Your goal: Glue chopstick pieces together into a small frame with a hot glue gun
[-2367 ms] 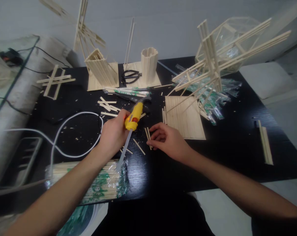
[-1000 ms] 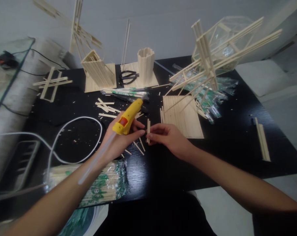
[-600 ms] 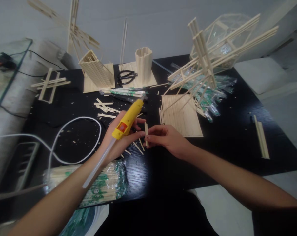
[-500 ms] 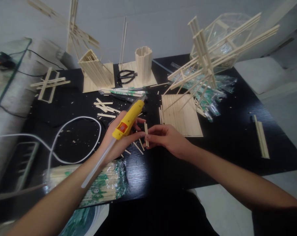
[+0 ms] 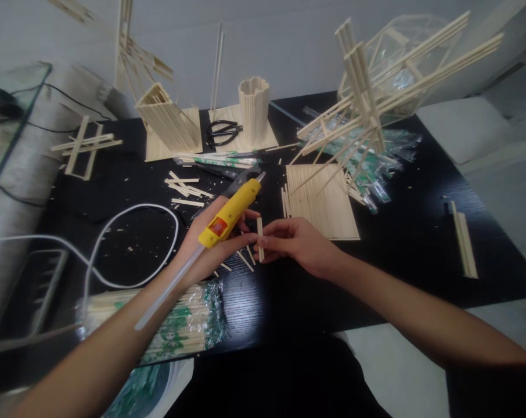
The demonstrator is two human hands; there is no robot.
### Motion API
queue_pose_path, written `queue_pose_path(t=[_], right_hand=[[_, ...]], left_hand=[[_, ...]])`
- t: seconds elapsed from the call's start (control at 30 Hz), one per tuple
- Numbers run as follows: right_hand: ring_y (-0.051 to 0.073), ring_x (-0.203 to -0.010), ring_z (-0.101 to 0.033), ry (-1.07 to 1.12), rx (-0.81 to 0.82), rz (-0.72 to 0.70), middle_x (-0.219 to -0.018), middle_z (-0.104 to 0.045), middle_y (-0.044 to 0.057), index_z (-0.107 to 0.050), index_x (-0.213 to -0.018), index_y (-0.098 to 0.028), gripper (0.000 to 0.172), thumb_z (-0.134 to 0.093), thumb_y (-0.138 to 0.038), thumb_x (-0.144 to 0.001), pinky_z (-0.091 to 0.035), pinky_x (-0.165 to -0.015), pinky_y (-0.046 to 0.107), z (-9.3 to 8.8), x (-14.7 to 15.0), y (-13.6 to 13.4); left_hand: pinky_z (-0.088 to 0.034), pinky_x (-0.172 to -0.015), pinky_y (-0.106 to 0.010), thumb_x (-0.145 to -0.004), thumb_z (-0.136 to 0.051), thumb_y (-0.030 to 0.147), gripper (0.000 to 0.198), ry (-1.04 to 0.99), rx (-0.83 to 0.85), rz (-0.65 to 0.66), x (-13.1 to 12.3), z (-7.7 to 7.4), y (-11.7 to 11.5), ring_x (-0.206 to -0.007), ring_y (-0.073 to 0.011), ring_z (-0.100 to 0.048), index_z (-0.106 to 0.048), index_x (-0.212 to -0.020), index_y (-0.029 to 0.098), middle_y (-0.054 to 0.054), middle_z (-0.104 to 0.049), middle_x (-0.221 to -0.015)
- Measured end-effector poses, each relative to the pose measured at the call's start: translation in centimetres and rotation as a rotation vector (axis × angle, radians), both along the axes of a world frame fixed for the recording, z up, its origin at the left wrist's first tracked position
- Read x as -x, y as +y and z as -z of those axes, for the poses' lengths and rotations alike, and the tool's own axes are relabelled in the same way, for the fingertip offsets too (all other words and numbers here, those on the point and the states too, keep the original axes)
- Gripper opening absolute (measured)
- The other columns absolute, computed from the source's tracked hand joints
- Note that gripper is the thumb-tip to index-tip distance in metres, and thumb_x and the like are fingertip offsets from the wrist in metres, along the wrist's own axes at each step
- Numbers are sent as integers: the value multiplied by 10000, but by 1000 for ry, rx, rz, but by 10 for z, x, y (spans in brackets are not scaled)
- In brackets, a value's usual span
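Black wood-grain table [image 5: 298,310]: over it, short pale wooden sticks [image 5: 260,239], straight, side by side, near-upright, pinched by right hand [image 5: 304,244], left thumb at their edge. Left hand [image 5: 204,247] also grips yellow glue gun [image 5: 234,210], translucent glue stick [image 5: 171,286] out back; loose sticks [image 5: 245,261] nearby, slatted wooden panel [image 5: 328,215] beyond right hand.

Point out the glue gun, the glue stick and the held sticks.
Glue gun [image 5: 231,212]: head view, middle of the yellow body.
Glue stick [image 5: 170,287]: head view, midway along its exposed length.
Held sticks [image 5: 260,227]: head view, upper part, near the top ends.
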State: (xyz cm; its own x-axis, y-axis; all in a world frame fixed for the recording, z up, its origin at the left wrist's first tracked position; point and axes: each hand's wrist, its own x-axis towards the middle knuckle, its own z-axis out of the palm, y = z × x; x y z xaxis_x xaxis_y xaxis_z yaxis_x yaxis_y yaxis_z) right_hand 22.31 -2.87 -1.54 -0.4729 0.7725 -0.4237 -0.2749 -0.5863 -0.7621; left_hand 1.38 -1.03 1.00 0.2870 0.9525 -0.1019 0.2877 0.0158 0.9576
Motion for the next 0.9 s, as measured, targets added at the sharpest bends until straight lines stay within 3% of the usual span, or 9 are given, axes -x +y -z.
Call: queue_pose_path(t=[0.23, 0.43, 0.57, 0.7, 0.9], right_hand=[[113, -687, -722, -39, -34, 11, -813, -790, 13, -770, -836, -174, 342, -955, -412, -672, -625, -741, 278, -3, -2, 1], [116, -665, -692, -285, -288, 59, -783, -764, 4, -766, -856, -186, 284, -909, -397, -732, -608, -709, 285, -6, -4, -1], [137, -652, -704, -369, -364, 45, -794, -752, 11, -741, -943, -181, 314, -897, -371, -749, -612, -663, 301, 1, -3, -3], [148, -631, -707, -418, -360, 20, -796, -735, 1, -704, -1122, -196, 435, -887, -359, -763, -619, -588, 290, 5, 0, -5], [150, -607, -690, -503, -411, 14, -805, -720, 6, -696, -1134, -199, 430, -868, -383, -786, -626, -572, 304, 3, 0, -4]], left_hand=[[-533, -690, -268, -742, -907, 313, 401, 7, 17, 26, 0, -2, 1, -788, -148, -658, -693, -1072, 234, -4, -709, -930], [-500, -596, -270, -833, -820, 410, 284, 28, -36, -140, 7, -2, 10, -680, -133, -611, -712, -999, 206, -42, -746, -1047], [-477, -535, -248, -854, -793, 451, 293, -34, -4, -152, 11, 3, 13, -656, -127, -588, -667, -942, 203, -40, -733, -1023], [-505, -592, -272, -870, -779, 429, 265, 23, -28, -128, 9, 4, 13, -677, -148, -608, -630, -879, 209, -23, -698, -862], [-542, -703, -308, -892, -741, 403, 239, 78, -85, -124, 7, -3, 15, -804, -199, -667, -624, -800, 215, -23, -662, -777]])
